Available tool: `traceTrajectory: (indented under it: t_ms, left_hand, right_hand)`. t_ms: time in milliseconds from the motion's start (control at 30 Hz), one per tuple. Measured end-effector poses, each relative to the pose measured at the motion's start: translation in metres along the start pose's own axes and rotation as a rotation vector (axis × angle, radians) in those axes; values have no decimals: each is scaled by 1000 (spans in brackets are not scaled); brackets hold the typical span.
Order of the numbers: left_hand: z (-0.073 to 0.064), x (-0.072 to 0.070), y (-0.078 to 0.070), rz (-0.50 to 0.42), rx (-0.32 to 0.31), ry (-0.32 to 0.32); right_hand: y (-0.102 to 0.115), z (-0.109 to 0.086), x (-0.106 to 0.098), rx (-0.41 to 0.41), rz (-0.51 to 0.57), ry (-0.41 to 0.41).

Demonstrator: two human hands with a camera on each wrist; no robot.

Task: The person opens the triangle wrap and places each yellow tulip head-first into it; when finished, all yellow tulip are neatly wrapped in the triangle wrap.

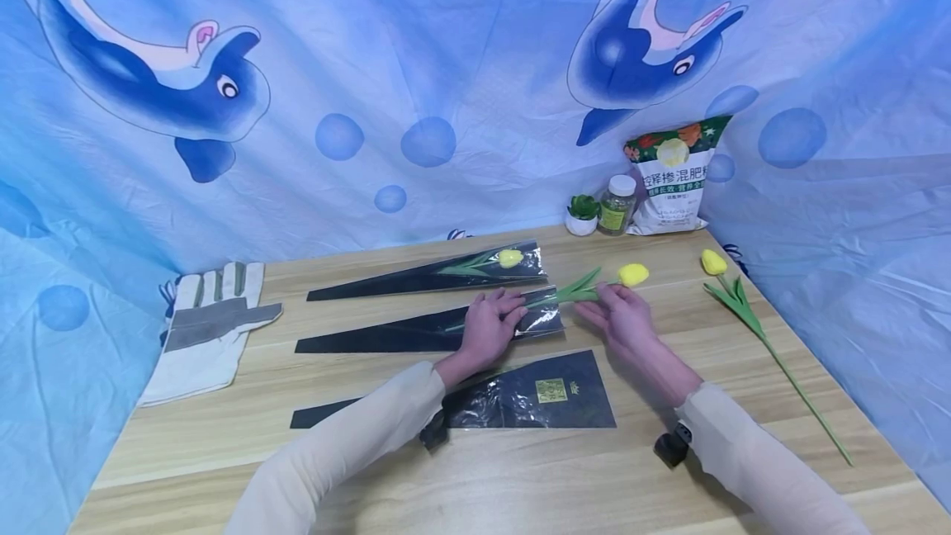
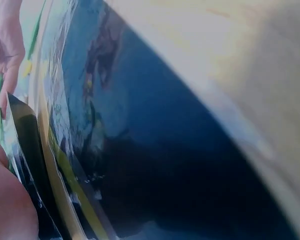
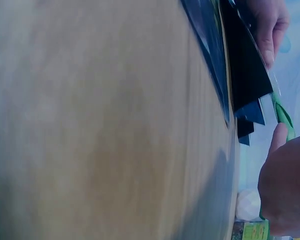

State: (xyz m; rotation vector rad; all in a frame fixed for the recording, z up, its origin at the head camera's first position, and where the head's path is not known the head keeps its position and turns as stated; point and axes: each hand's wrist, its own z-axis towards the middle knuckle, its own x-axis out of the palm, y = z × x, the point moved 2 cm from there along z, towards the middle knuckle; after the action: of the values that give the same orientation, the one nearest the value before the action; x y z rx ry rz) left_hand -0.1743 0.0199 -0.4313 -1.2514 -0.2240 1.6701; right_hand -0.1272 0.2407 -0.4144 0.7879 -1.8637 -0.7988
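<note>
Mid-bench: the left hand (image 1: 486,329) lies with flat fingers on the middle black plastic sleeve (image 1: 416,331), holding its wide mouth. The right hand (image 1: 622,322) pinches the stem of a yellow artificial tulip (image 1: 632,274), whose stem end lies inside that mouth.

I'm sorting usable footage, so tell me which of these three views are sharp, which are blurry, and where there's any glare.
Head view: sharp and evenly lit, wide-angle bend at the edges, glare on the middle sleeve under the left hand. Left wrist view: blurred, too close, streaky reflections on dark film. Right wrist view: the wooden table is a soft blur, and the right hand is out of focus.
</note>
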Motion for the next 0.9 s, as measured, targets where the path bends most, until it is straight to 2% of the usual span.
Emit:
traceTrajectory:
  t_ms: [267, 433, 567, 733, 900]
  left_hand:
    - [2, -1, -3, -34, -23, 10]
    - [2, -3, -4, -31, -13, 6]
    - [1, -2, -2, -22, -27, 9]
    - [1, -2, -1, -8, -28, 8]
    - [1, -2, -1, -7, -25, 10]
  right_hand:
    - [-8, 1, 5, 11, -134, 28]
    - [-5, 2, 1, 32, -64, 78]
    - [1, 4, -3, 24, -35, 108]
    - [7, 4, -6, -10, -65, 88]
    - [8, 3, -8, 4, -81, 72]
